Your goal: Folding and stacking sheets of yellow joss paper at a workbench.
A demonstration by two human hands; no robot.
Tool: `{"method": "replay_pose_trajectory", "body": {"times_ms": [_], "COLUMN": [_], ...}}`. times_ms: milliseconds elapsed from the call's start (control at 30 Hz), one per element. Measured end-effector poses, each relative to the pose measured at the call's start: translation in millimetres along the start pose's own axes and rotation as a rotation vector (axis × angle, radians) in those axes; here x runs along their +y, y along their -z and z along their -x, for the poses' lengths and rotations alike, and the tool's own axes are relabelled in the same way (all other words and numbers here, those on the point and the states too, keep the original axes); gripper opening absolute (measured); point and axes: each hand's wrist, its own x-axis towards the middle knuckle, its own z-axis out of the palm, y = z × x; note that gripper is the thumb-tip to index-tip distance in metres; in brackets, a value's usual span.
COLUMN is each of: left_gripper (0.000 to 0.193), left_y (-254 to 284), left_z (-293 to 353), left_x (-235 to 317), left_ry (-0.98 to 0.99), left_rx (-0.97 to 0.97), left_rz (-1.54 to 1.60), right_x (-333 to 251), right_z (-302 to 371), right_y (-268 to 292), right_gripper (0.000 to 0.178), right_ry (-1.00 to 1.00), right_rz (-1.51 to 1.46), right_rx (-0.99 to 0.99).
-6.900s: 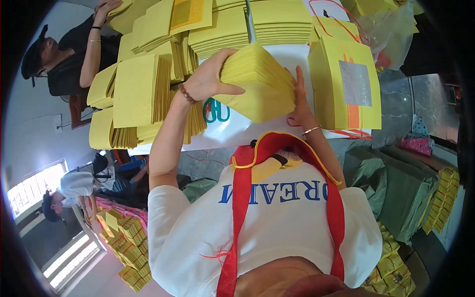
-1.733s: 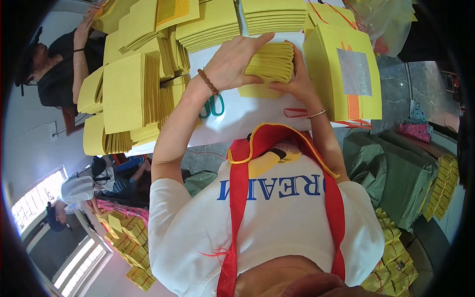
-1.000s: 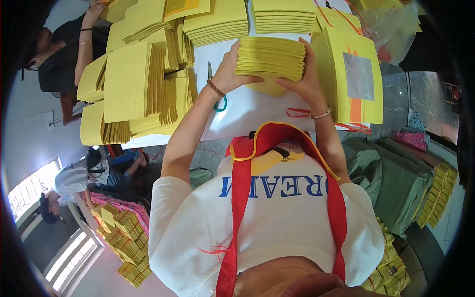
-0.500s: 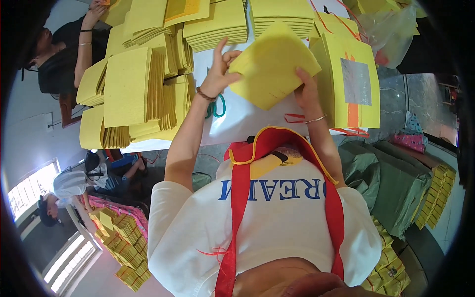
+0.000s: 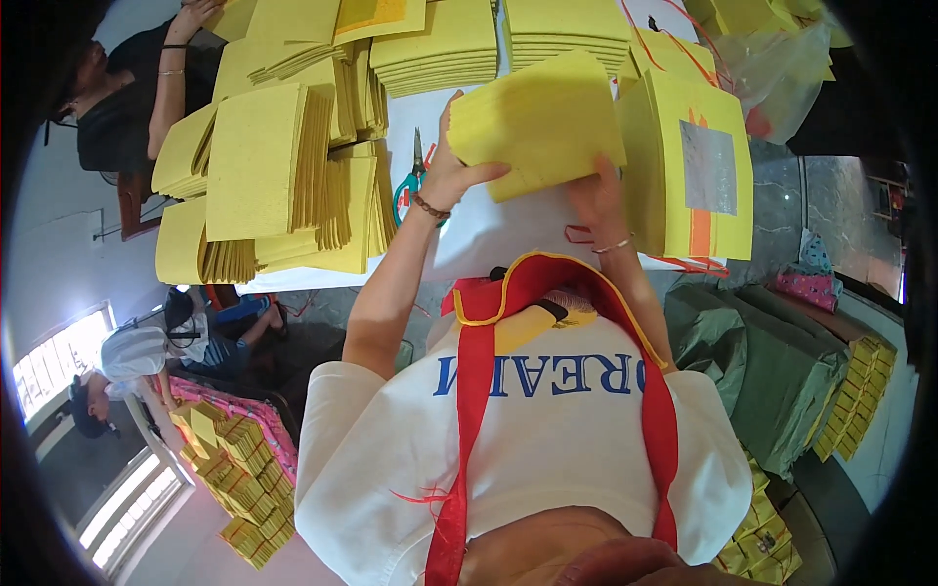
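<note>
**Q:** What does the grip show?
**A:** The left hand (image 5: pixel 461 178) is closed on the left end of a yellow paper bundle (image 5: pixel 537 122), thumb along its near edge. The right hand (image 5: pixel 598 198) touches its near right corner; how far those fingers close is hidden. The bundle appears raised above the middle of the white table (image 5: pixel 489 234).

**Q:** How far along is the work?
**A:** This bundle is in hand, not set down. Stacks (image 5: pixel 252 166) stand at the table's near left corner, a tall yellow block (image 5: pixel 650 186) at its right edge; what remains cannot be told. Scissors (image 5: pixel 417 161) lie left of the bundle.

**Q:** Any writing?
**A:** Blue lettering on the shirt (image 5: pixel 537 439); a silver patch (image 5: pixel 708 168) on the block, no legible print.
</note>
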Motion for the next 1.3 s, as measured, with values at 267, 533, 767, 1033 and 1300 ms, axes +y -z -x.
{"method": "replay_pose_trajectory", "body": {"times_ms": [267,533,767,1033,1300], "left_gripper": [0.112,0.113,0.119,0.122,0.101], "left_y": [24.6,24.4,26.9,33.5,46.6], "left_z": [3.3,-4.7,-8.9,-27.7,-19.9], "left_x": [36.2,42.6,-10.6,-18.9,-31.1], "left_ry": [-0.042,0.024,0.117,0.123,-0.022], "left_rx": [-0.064,-0.188,-0.239,-0.216,-0.165], "left_rz": [-0.026,-0.223,-0.359,-0.54,-0.518], "right_x": [-37.5,-32.3,-5.3,-4.4,1.4], "right_z": [12.9,14.9,-0.1,-15.4,-5.9], "right_y": [-12.0,-9.8,11.2,16.8,7.8], "right_gripper": [0.101,0.089,0.08,0.076,0.075], "right_ry": [0.19,0.008,0.175,0.182,0.165], "right_rz": [0.712,0.89,0.906,0.969,0.877], "right_rx": [-0.293,-0.194,-0.185,-0.188,-0.118]}}
